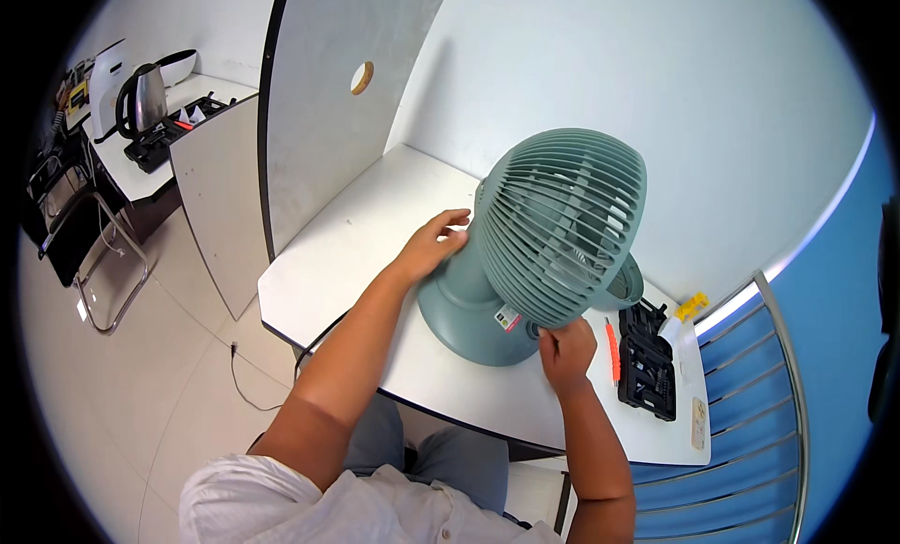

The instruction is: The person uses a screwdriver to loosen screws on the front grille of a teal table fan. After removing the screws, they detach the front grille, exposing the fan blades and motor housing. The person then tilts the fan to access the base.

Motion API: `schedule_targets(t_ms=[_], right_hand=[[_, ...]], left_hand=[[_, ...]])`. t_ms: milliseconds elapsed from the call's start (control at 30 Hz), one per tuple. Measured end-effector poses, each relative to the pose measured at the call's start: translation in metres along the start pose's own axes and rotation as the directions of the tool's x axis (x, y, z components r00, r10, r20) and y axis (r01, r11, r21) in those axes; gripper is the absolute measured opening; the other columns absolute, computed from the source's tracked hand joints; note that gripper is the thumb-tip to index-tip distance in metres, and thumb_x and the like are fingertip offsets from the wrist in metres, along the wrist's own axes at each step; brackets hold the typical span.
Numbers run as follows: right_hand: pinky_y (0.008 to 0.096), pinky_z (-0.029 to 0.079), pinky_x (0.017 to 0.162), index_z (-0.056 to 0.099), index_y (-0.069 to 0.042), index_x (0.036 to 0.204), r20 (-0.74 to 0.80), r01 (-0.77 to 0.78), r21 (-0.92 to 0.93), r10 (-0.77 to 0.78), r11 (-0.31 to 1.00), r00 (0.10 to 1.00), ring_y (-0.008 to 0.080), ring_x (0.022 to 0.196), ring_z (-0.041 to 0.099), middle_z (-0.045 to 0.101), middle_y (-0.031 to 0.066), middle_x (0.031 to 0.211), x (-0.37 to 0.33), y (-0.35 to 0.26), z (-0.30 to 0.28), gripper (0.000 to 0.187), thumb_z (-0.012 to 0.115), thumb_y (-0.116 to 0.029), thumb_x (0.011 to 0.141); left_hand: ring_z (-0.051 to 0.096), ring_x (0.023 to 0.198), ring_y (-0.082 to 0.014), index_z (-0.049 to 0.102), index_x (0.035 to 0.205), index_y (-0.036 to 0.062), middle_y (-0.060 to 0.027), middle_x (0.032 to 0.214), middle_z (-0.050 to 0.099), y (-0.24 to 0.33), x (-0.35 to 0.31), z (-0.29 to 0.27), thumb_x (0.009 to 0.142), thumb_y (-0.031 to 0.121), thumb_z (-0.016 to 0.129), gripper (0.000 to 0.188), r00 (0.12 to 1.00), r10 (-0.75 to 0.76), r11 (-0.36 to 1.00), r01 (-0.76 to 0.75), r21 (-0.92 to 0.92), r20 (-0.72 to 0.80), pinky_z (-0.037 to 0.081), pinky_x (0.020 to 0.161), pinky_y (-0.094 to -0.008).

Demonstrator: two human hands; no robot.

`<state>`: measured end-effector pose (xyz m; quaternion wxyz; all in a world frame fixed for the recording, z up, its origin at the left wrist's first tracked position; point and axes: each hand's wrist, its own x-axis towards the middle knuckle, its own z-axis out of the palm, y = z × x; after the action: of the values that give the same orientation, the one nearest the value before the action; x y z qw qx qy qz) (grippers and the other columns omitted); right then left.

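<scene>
A green-grey desk fan stands on the white table, its round slatted grille turned to the right and tilted up. Its wide round base rests on the tabletop. My left hand lies against the left side of the fan behind the grille, with thumb and fingers apart. At the lower front of the fan head, my right hand is closed beside a small round dark part. What its fingertips pinch there, if anything, is hidden. A small white and pink label sits close to that hand.
Right of the fan lie an open black tool case, an orange-red screwdriver-like tool and a yellow object. Behind the fan is another green-grey round part. A grey partition rises at the left; a metal railing borders the right.
</scene>
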<state>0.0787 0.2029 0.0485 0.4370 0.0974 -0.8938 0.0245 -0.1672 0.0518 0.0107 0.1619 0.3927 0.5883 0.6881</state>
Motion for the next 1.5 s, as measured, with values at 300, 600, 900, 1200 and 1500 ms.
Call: schedule_targets(t_ms=[300,600,900,1200,1500], right_hand=[[0.0227,0.034,0.055,0.051,-0.003,0.097,-0.081,-0.604,0.356,0.667,0.713,0.74,0.0082,0.06,0.036,0.042,-0.0015,0.069,-0.006,-0.023,0.012,0.04,0.08,-0.015,0.073],[0.0192,0.039,0.062,0.05,-0.003,0.101,-0.187,-0.545,0.558,0.734,0.626,0.652,0.0052,0.064,0.044,0.049,-0.0028,0.073,-0.028,0.043,0.007,0.035,0.076,-0.008,0.079],[0.0237,0.046,0.077,0.038,-0.001,0.131,0.081,-0.779,0.534,0.897,0.329,0.434,0.0111,0.089,0.055,0.057,0.0071,0.107,-0.043,0.062,0.01,0.05,0.062,-0.005,0.087],[0.0491,0.033,0.106,0.041,-0.001,0.135,0.308,-0.406,-0.219,0.458,0.887,0.834,0.0455,0.13,0.035,0.039,0.0222,0.14,-0.065,-0.034,0.035,0.074,0.077,-0.024,0.074],[0.0463,0.031,0.109,0.045,-0.006,0.135,0.333,-0.433,-0.221,0.485,0.874,0.808,0.0379,0.136,0.033,0.038,0.0182,0.145,-0.075,-0.019,0.034,0.073,0.077,-0.028,0.074]], left_hand=[[0.044,0.129,-0.0288,0.035,0.146,0.0142,-0.014,0.142,0.046,0.001,-0.004,0.002,0.093,0.047,0.05,0.064,0.986,-0.02,0.997,0.007,0.08,0.164,0.034,0.108,-0.0395],[0.055,0.114,-0.0229,0.05,0.134,0.0084,-0.0095,0.13,0.055,0.015,-0.005,0.003,0.098,0.029,0.046,0.041,0.988,-0.094,0.996,0.094,0.002,0.123,0.04,0.1,-0.0365],[0.037,0.134,-0.0269,0.041,0.141,0.0091,-0.0131,0.145,0.039,0.0,-0.007,0.016,0.096,0.028,0.048,0.049,1.0,0.03,0.942,-0.031,0.334,0.007,0.03,0.111,-0.0378],[0.021,0.141,-0.0359,0.015,0.15,0.0028,-0.02,0.15,0.028,-0.046,0.004,0.031,0.1,0.048,0.028,0.069,0.988,0.033,0.929,-0.087,0.36,0.153,0.016,0.116,-0.0406],[0.02,0.141,-0.0369,0.011,0.149,-0.0014,-0.0262,0.149,0.024,-0.017,-0.028,0.026,0.092,0.058,0.042,0.089,0.976,-0.051,0.91,-0.041,0.412,0.21,0.016,0.116,-0.042]])
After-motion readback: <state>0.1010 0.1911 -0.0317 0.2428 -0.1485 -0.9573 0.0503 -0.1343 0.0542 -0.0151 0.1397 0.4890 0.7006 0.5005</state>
